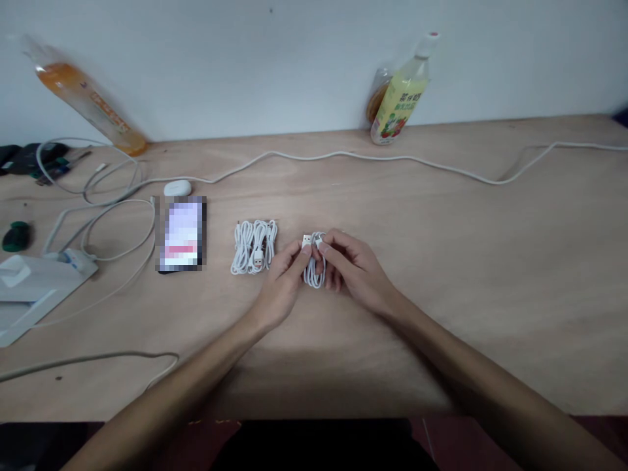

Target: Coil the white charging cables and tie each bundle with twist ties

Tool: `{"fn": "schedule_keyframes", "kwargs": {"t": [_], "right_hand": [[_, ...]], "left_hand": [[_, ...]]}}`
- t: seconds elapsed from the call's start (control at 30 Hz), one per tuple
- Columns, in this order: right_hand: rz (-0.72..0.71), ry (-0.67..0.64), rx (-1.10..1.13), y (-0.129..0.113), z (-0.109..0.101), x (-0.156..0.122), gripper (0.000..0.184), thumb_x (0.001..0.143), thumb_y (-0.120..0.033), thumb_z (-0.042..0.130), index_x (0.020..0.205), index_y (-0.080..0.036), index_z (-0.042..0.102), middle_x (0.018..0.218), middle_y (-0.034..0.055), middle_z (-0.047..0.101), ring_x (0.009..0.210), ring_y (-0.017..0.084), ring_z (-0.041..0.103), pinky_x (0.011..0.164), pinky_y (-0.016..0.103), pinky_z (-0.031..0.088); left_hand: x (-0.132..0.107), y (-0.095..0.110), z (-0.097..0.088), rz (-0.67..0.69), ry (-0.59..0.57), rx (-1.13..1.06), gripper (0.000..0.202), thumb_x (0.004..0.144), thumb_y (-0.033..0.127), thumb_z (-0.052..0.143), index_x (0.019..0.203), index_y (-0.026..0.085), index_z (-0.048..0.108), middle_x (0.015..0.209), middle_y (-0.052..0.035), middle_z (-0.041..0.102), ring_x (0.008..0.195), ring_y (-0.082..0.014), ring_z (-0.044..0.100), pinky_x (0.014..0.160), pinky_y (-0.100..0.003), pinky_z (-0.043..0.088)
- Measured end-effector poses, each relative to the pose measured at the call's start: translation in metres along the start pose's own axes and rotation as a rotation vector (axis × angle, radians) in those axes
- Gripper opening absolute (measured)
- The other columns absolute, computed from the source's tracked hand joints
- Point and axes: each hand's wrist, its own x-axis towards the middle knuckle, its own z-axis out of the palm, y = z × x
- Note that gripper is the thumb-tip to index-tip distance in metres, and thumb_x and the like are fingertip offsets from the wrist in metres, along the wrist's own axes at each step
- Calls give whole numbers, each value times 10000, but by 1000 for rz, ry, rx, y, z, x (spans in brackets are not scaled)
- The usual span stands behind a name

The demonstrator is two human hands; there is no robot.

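A coiled white USB cable point(314, 275) is held between both hands over the middle of the table. My left hand point(284, 278) pinches it near a USB plug point(307, 239) that points away from me. On the other side, my right hand point(356, 268) is closed on the same coil, its thumb and forefinger at the cable's other end. Left of my hands, bundled white cables point(254, 246) lie side by side, a USB plug showing on one. Part of the held coil is hidden behind my fingers.
A phone point(181, 235) and a white earbud case point(177, 188) lie to the left. Loose cords surround a white power strip point(39, 288). An orange drink bottle point(91, 104) and a yellow drink bottle point(400, 98) lean against the wall. A long white cord point(343, 154) crosses the table's back.
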Motion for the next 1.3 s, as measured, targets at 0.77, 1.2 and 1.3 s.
{"fn": "schedule_keyframes", "kwargs": {"t": [0.77,1.2,1.3], "right_hand": [[6,-3,-16,0,0,0,436,1021,-636,676,823,-255,600,664,-45,620,489,109,526,441,243,430],[-4,27,-12,1,2,0,413,1025,-596,682,811,-252,602,675,-40,637,475,106,522,441,253,430],[-9,25,-4,1,2,0,400,1031,-572,680,808,-248,607,675,-40,637,470,103,520,435,250,428]], "left_hand": [[0,-2,-1,-13,15,-17,408,1051,570,696,857,215,641,837,-30,611,838,-213,604,785,-359,527],[1,1,1,4,-21,-66,386,1048,542,717,866,210,644,816,-5,578,788,-185,575,754,-342,475],[1,1,1,1,-17,-63,390,1036,550,732,863,211,645,821,-10,578,798,-191,582,752,-345,487]]}}
